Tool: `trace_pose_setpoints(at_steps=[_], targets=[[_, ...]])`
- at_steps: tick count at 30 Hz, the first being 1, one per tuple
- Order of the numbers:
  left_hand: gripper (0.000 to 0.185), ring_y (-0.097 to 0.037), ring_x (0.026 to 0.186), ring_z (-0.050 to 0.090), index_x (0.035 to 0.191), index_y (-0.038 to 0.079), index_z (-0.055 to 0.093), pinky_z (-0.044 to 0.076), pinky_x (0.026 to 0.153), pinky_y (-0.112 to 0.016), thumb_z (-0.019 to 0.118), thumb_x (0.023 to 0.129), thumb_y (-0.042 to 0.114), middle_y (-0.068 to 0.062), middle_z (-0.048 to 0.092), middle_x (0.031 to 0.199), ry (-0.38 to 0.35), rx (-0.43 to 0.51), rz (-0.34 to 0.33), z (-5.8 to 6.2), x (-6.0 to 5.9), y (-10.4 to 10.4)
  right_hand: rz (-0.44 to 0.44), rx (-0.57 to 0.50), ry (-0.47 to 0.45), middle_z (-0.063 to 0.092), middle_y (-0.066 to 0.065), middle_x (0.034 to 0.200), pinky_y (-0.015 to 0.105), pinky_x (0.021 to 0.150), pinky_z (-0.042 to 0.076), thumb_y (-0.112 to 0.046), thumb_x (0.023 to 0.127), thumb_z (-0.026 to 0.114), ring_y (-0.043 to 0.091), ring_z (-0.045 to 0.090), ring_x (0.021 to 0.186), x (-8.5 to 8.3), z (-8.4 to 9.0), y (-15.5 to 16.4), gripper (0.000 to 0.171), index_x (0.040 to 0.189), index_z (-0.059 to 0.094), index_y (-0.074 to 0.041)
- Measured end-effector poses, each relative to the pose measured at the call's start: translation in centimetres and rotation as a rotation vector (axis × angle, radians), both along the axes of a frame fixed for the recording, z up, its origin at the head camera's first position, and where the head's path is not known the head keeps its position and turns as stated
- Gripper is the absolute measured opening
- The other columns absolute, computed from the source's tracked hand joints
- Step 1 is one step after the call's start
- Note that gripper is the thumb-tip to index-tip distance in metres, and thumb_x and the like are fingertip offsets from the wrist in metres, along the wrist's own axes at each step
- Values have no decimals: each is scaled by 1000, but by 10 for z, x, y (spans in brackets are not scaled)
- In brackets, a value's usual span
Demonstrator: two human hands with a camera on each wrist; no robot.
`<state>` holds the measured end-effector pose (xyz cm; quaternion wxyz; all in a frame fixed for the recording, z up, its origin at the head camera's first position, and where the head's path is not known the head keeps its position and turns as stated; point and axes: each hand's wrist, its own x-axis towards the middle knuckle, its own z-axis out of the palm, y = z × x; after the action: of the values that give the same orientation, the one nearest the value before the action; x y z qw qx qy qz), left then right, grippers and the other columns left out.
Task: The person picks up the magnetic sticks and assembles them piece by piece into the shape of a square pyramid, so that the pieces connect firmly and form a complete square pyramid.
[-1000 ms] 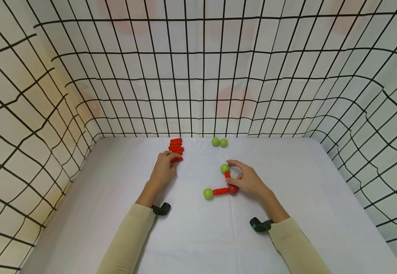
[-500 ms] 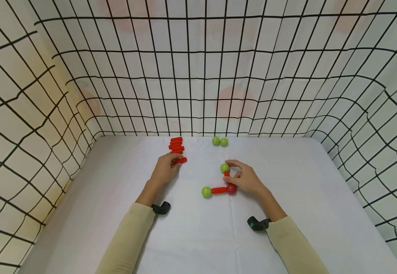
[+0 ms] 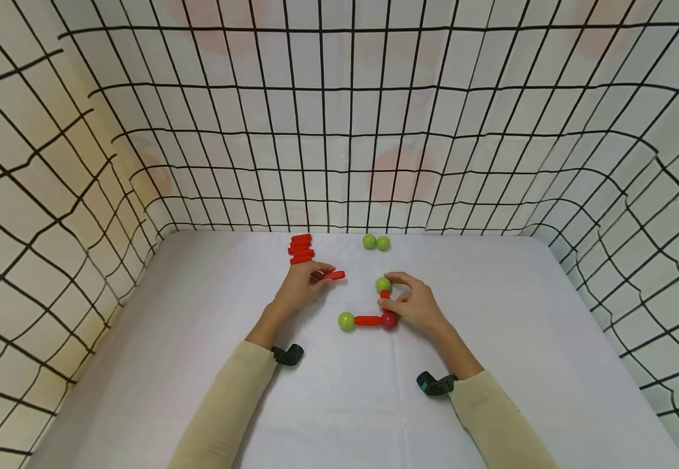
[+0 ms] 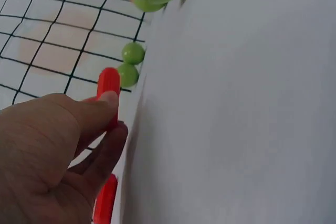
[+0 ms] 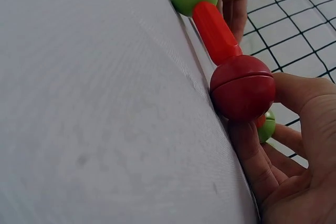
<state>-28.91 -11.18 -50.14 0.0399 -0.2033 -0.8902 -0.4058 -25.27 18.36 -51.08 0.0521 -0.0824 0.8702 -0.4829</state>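
Mid-frame, the left hand (image 3: 304, 290) pinches a red rod (image 3: 332, 275) just right of the rod pile (image 3: 301, 249). The right hand (image 3: 412, 307) grips the L-shaped ball-and-rod piece (image 3: 375, 312) at centre; white tabletop (image 3: 521, 339) lies open rightward.

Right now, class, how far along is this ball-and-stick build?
Done: an L of two red sticks joins two green balls to a dark red ball, steadied by the right hand. In hand: the left hand pinches another red stick. Left: spare sticks and two loose green balls.

Red rods (image 3: 301, 249) and green balls (image 3: 376, 243) — smooth plastic, slight sheen. Dark red ball (image 5: 242, 87) — glossy, seamed. Counter (image 3: 527, 339) cover — matt, fine-woven cloth.
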Motion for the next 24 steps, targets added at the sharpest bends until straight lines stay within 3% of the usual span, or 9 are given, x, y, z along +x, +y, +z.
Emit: trace_pose_setpoints(at_steps=[5,10,18,24], targets=[[30,-18,98,72,122,11,75,61,91,-32,78,93,15,-4,76,114,-42,17,-19,-4,-2,11,-2,-31,1,55,9,147,21,55,41,-24,88,83,16,57,60,0,-3,0,60,142,57,-19],[27,-14,94,72,119,12,76,61,87,-28,78,93,17,0,77,109,-39,31,-23,-5,-5,21,-10,-49,5,56,8,146,21,54,41,-24,88,82,18,58,59,-4,-6,-1,58,140,58,-20],[27,-14,97,70,120,13,77,60,91,-29,77,94,21,-1,77,108,-83,-5,-50,-8,-4,38,-18,-53,-14,56,9,147,21,59,48,-26,88,83,19,62,63,-5,-9,-3,58,141,58,-19],[26,-15,95,71,117,13,78,60,90,-31,79,93,20,-1,78,107,-72,15,-64,-7,-4,46,-20,-63,8,57,9,145,21,57,46,-27,87,83,19,62,63,-5,-8,-2,57,139,59,-19]])
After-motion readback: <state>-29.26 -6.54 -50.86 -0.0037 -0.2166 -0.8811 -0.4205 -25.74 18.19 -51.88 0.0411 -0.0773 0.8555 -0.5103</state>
